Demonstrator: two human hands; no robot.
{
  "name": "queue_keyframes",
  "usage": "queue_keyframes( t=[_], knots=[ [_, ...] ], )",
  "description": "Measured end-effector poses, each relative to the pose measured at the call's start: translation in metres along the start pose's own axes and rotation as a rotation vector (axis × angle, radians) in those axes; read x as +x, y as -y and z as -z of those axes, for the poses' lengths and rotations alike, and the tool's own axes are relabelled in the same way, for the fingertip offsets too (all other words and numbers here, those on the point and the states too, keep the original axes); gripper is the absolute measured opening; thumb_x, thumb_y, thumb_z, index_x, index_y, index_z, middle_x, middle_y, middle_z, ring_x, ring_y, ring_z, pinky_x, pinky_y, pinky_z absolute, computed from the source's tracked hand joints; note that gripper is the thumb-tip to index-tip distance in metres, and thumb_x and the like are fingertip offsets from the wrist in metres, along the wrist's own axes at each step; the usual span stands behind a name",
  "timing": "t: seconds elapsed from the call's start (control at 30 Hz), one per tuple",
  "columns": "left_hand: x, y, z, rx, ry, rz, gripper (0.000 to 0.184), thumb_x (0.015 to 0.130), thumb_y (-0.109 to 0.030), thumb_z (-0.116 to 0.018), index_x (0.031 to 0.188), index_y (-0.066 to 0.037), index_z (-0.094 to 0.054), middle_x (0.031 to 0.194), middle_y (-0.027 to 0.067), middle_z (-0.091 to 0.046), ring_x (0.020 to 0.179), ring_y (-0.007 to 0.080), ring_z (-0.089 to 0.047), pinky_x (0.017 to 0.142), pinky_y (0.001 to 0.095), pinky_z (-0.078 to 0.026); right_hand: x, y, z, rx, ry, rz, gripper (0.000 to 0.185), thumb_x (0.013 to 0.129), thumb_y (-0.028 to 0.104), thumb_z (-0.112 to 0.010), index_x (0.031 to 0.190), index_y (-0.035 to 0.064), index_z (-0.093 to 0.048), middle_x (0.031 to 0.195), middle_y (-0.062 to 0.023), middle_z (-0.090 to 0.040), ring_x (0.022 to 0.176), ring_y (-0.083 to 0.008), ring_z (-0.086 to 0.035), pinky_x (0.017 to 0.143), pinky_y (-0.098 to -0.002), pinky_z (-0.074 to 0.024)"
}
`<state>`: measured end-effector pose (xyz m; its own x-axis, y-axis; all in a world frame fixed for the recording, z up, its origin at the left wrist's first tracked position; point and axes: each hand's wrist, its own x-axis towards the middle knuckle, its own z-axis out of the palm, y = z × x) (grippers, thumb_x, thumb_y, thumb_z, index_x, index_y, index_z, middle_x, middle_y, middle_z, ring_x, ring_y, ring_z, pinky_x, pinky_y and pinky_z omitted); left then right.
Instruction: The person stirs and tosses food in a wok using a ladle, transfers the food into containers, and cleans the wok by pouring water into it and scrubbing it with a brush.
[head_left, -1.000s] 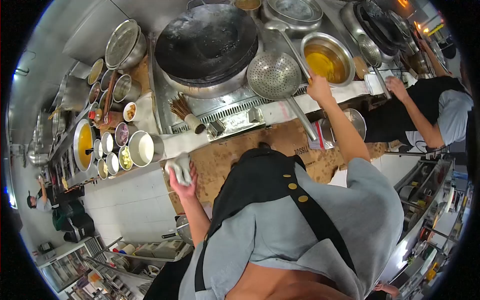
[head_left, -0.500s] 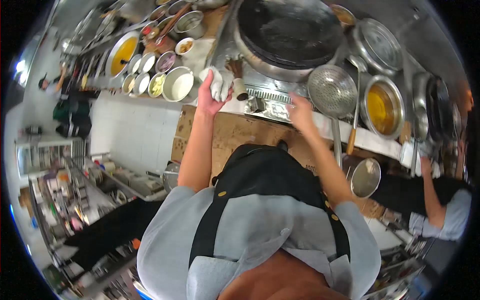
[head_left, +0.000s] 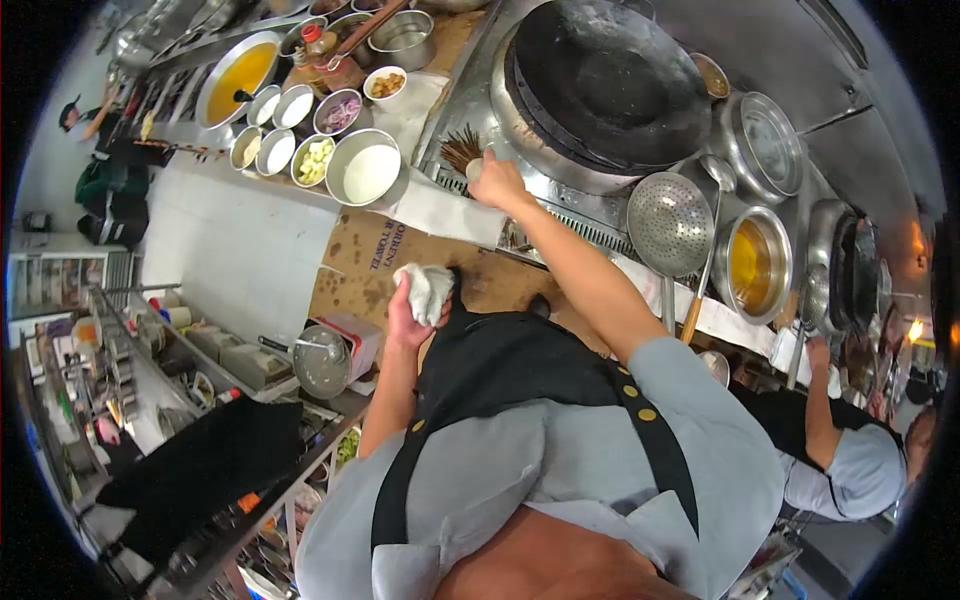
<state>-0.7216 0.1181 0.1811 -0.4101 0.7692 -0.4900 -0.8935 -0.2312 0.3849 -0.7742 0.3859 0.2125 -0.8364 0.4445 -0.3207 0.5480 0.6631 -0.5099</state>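
Observation:
A crumpled white cloth (head_left: pixel 428 290) is in my left hand (head_left: pixel 404 324), whose fingers are closed round it, over the brown floor cardboard. My right hand (head_left: pixel 500 184) reaches across the stove front and grips the handle of a bamboo wok brush (head_left: pixel 462 150). Its brown bristles spread out toward the left; most of the handle is hidden in the hand. Just beyond this hand, a large black wok (head_left: pixel 610 85) sits on the burner ring. To the hand's right lies a perforated strainer ladle (head_left: pixel 670 222).
Bowls of ingredients, including a metal pot of white contents (head_left: pixel 366 168), line the counter at left. At right are a ladle with a wooden handle (head_left: pixel 692 318) and a pot of yellow oil (head_left: pixel 755 265). Another person's arm (head_left: pixel 818 400) is farther right.
My right hand has moved left to the brush and taken hold of it. My left hand has drawn back toward my body with the cloth. The view has shifted.

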Motion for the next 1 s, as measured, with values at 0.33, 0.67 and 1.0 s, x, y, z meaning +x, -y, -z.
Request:
queue_keyframes(
  t=[0.33,0.67,1.0],
  knots=[
    [0.059,-0.115,-0.007,0.056,0.139,0.171,0.060,0.086,-0.057,-0.037,0.109,-0.003,-0.051,0.080,0.0137,-0.058,0.059,0.0253,-0.056,0.045,0.0340,-0.042,-0.023,0.029,0.035,-0.248,-0.100,0.044,0.027,0.070,0.013,-0.056,0.094,-0.0003,-0.058,0.091,-0.0289,-0.058,0.087,-0.0417,-0.058,0.078,-0.0460,-0.0474],
    [0.068,-0.176,0.016,-0.156,0.354,0.083,0.073,0.084,-0.064,-0.032,0.115,0.000,-0.046,0.085,0.0156,-0.055,0.063,0.0224,-0.053,0.044,0.0285,-0.038,-0.021,0.034,0.030,-0.320,-0.011,0.096,0.024,0.065,0.019,-0.060,0.088,0.0090,-0.061,0.079,-0.0219,-0.061,0.079,-0.0396,-0.060,0.073,-0.0455,-0.0485],
    [0.165,-0.104,-0.145,0.116,0.263,0.276,0.055,0.082,-0.062,-0.043,0.102,-0.012,-0.052,0.090,0.0075,-0.060,0.072,0.0247,-0.061,0.054,0.0410,-0.050,-0.098,0.009,0.218,0.034,-0.536,-0.080,0.055,0.068,0.023,-0.066,0.119,0.0075,-0.055,0.107,-0.0185,-0.061,0.093,-0.0277,-0.062,0.081,-0.0334,-0.0470]
  ],
)
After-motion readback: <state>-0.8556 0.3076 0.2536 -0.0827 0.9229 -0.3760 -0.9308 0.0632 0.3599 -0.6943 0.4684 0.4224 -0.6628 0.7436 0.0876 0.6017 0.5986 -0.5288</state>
